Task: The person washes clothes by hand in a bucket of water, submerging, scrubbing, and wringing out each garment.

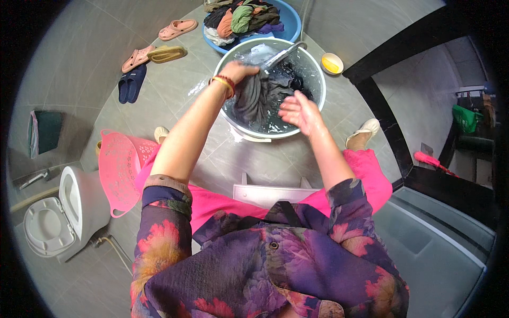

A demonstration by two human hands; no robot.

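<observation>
A round basin with a pale rim (323, 91) stands on the floor in front of me, with water and dark clothes in it. My left hand (238, 72), wearing bracelets, grips a dark grey garment (251, 99) at the basin's left side; its lower part hangs into the water. My right hand (301, 113) hovers over the near right of the basin, fingers stretched apart and nothing in them. Between the hands, more dark cloth (286, 79) lies in the water. A long grey object (285, 55) leans against the far rim; its kind is unclear.
Behind the basin, a blue tub (292, 20) holds piled clothes. A bowl with a yellow piece (332, 63) sits to its right. Pink and navy slippers (132, 85) lie left. A pink basket (123, 167) and a toilet (79, 204) stand nearer. Low white stool (265, 194) is below me.
</observation>
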